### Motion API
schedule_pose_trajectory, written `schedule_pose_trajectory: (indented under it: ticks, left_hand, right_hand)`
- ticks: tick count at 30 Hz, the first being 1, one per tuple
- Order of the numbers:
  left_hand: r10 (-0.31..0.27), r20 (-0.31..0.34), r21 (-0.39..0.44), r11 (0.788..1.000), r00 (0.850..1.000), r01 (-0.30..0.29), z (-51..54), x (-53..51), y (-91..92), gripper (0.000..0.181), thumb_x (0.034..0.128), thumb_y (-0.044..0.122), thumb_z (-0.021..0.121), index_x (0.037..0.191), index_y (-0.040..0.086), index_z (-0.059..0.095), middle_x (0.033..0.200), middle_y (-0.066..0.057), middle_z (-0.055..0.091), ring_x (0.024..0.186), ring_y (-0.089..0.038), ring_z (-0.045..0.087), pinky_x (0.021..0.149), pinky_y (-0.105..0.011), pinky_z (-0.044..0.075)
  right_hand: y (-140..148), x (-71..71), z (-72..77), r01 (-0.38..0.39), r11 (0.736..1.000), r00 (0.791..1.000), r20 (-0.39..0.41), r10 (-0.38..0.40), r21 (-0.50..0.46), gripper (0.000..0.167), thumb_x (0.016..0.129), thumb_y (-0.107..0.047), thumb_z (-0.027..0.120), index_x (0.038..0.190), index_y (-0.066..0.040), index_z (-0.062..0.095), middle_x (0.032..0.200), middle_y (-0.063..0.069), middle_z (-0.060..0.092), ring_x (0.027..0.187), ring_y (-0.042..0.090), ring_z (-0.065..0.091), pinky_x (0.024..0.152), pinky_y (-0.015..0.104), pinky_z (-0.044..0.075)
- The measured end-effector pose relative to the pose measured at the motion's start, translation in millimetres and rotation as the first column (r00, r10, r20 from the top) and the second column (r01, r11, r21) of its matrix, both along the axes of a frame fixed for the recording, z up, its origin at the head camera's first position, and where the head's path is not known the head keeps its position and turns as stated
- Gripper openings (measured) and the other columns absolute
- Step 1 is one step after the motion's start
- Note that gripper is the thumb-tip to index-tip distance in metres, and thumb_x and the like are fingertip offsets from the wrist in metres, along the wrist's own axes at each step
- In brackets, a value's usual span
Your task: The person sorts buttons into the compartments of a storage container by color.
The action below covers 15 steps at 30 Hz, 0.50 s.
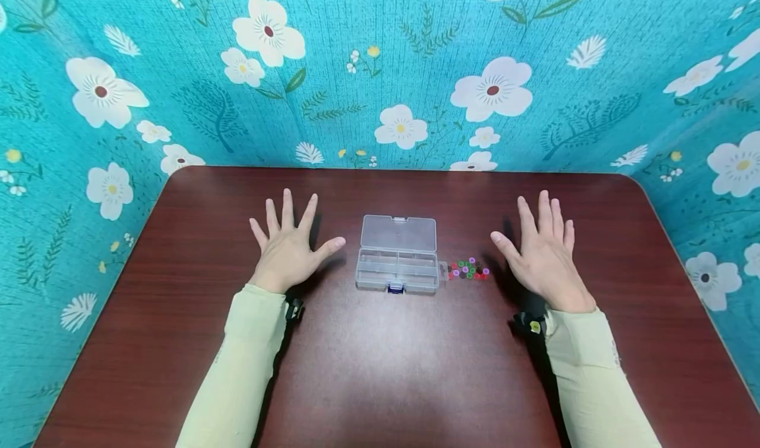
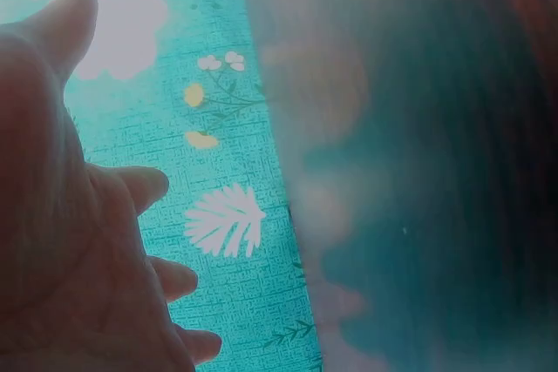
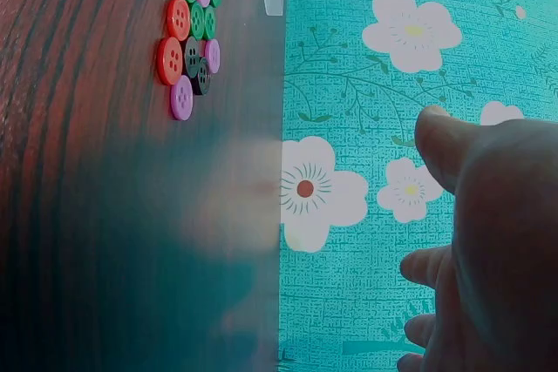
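A clear plastic compartment box point(image 1: 398, 253) stands with its lid raised at the back and a dark blue latch point(image 1: 395, 288) on its front. Just right of it lies a cluster of small buttons point(image 1: 469, 268); the right wrist view shows red, green, purple and black buttons point(image 3: 181, 98) with holes. My left hand point(image 1: 285, 253) is left of the box, fingers spread and holding nothing. On the far side of the buttons, my right hand point(image 1: 545, 260) is held with straight fingers, also holding nothing. Neither hand touches the box or buttons.
A dark reddish-brown table point(image 1: 380, 382) with rounded back corners carries everything. Behind it and along both sides hangs a turquoise floral cloth point(image 1: 356, 72). A small clear tab point(image 1: 443, 271) lies between the box and the buttons. Black bands are on both wrists.
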<state>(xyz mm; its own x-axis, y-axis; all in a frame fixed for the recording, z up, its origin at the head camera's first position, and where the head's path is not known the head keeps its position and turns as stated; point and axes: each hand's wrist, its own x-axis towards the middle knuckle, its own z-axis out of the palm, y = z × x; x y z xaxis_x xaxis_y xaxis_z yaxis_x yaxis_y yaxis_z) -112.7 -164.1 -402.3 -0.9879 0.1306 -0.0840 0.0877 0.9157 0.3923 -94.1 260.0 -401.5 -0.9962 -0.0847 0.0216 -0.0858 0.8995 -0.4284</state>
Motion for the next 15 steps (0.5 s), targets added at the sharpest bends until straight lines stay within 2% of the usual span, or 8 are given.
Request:
schedule_pose_trajectory:
  ticks: [15]
  left_hand:
    - [-0.01,0.002,0.062,0.998,1.0,0.01,0.2,4.6,7.4,0.101,0.0881,0.081,0.044,0.163,0.028,0.003,0.167,-0.012,-0.017,0.148,-0.041,-0.024,0.109,-0.071,-0.018]
  right_hand:
    - [1.5,3.8,4.6,-0.01,1.0,1.0,-0.007,0.01,-0.019,0.085,0.103,-0.056,0.043,0.161,-0.003,0.012,0.166,0.022,-0.011,0.151,0.044,-0.013,0.115,0.068,-0.011]
